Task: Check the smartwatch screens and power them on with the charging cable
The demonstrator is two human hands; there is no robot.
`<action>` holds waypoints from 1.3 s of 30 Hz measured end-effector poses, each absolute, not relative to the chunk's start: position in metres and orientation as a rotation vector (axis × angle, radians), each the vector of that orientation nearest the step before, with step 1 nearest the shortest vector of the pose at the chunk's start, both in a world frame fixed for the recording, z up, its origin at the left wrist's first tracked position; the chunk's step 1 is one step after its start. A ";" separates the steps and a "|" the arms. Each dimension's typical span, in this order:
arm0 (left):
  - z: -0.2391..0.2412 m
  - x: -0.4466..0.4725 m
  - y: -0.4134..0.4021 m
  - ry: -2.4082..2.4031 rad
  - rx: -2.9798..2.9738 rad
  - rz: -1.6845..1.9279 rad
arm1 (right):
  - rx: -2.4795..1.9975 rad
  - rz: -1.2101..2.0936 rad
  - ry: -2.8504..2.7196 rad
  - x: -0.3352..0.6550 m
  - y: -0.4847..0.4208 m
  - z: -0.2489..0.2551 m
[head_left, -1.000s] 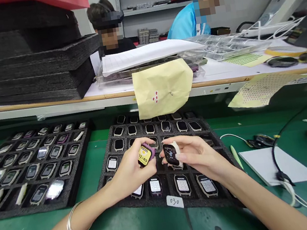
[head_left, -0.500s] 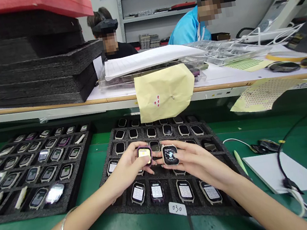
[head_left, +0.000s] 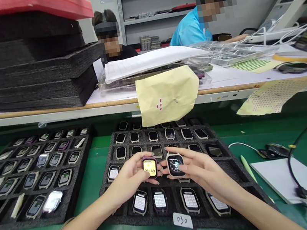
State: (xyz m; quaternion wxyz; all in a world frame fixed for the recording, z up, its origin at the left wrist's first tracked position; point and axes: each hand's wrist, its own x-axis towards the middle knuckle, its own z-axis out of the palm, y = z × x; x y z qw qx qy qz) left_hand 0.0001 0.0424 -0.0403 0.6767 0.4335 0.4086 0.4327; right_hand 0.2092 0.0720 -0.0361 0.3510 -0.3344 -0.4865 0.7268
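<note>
My left hand [head_left: 133, 174] is closed around a purple smartwatch case [head_left: 150, 167] with a lit yellow face reading about 1:49; the thumb rests at its lower edge. Beside it, my right hand [head_left: 196, 164] grips a silver smartwatch case [head_left: 175, 164] showing a dark analogue dial, thumb on the lower right of its screen. Both watches are without straps and face up toward me. They hover over a black foam tray [head_left: 147, 220] with several watch cases in its compartments. Front-row watches [head_left: 190, 199] show white grid screens; those farther back are dark. My forearms and hands hide some compartments.
On the left lies a second foam tray [head_left: 73, 182] of watches. Beyond is a shelf edge with stacked black foam [head_left: 25, 77] and hanging yellow paper [head_left: 169, 97]. At right are a white pad [head_left: 295, 182], a green pen [head_left: 247, 168] and cables. Two people sit opposite.
The purple watch's screen now shows large time digits as my left thumb has moved lower. My right thumb has slid down on the silver watch. The view has shifted slightly.
</note>
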 end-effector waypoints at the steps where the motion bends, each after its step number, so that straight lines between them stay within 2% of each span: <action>1: -0.040 0.000 0.042 0.921 0.979 0.969 | -0.864 1.875 -1.268 0.209 0.072 -0.037; 11: -0.047 0.004 0.040 0.895 1.027 0.977 | -0.915 1.772 -1.381 0.210 0.070 -0.042; 22: -0.046 0.005 0.041 1.120 1.222 0.964 | -0.743 2.058 -1.241 0.211 0.068 -0.034; 39: -0.050 0.006 0.035 1.161 1.399 0.968 | -0.725 2.077 -1.209 0.206 0.074 -0.046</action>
